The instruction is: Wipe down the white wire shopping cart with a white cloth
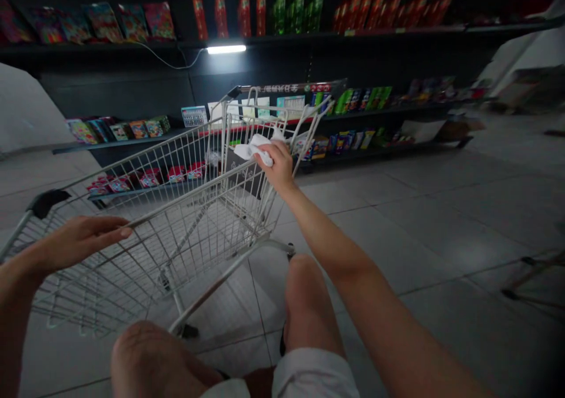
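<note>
A metal shopping cart stands sideways in front of me, its handle end to the right. My right hand grips a crumpled white cloth against the top rail near the handle end. Part of the cloth sticks out past my fingers. Toward the other end, my left hand rests on the near top rail, fingers stretched out and holding nothing. The cart's basket shows only bare wire mesh.
Shelves behind the cart carry red bottles, green bottles, snack bags and small boxes. A lit tube lamp hangs under the upper shelf. My knees are close to the cart's lower frame. Thin dark legs stand at the right.
</note>
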Available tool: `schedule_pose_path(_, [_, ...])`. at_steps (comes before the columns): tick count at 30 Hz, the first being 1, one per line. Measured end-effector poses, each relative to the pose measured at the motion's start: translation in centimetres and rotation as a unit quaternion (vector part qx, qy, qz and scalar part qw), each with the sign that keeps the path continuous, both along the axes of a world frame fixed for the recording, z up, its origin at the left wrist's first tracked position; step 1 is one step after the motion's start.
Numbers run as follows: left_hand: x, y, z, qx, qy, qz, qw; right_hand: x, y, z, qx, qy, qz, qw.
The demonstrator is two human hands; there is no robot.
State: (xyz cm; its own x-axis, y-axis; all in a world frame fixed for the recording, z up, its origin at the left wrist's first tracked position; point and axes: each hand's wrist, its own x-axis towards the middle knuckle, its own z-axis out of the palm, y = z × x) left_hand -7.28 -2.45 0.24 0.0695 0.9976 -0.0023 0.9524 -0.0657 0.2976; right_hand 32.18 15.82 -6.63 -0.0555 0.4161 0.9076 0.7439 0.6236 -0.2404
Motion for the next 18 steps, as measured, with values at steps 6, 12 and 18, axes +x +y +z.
schedule_pose_path(6, [8.7,5.5,1.6,-0.028,-0.049,-0.110,0.992,-7.3,-3.7,-9.8,0.021,-0.056,0.055,0.997])
schedule_pose_path(12, [8.5,7.8,1.1,-0.126,-0.085,-0.052,0.987,-6.5,-4.0,-12.5,0.031,-0.325,0.255,0.910])
schedule_pose_path(18, [5.7,6.7,1.0,-0.100,-0.098,-0.063,0.988,-4.6,-1.6,-5.3,-0.039,-0.044,0.064,0.996])
